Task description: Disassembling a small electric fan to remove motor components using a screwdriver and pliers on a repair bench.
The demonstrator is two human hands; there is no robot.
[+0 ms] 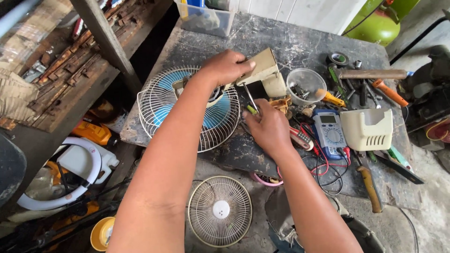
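Left hand [228, 67] grips beige fan housing [262, 70] | right hand [268, 127] fingers grasp screwdriver [251, 100] at housing | front grille [219, 211] already off, rear cover [367, 129] removed; blade [213, 110] still caged

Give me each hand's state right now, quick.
Left hand: closed on the cream fan housing, above the fan grille.
Right hand: closed on a screwdriver with a green-yellow handle, tip up at the housing.

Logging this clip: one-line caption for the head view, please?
Left hand steadies a beige plastic fan housing while right hand works a green-handled screwdriver into it.
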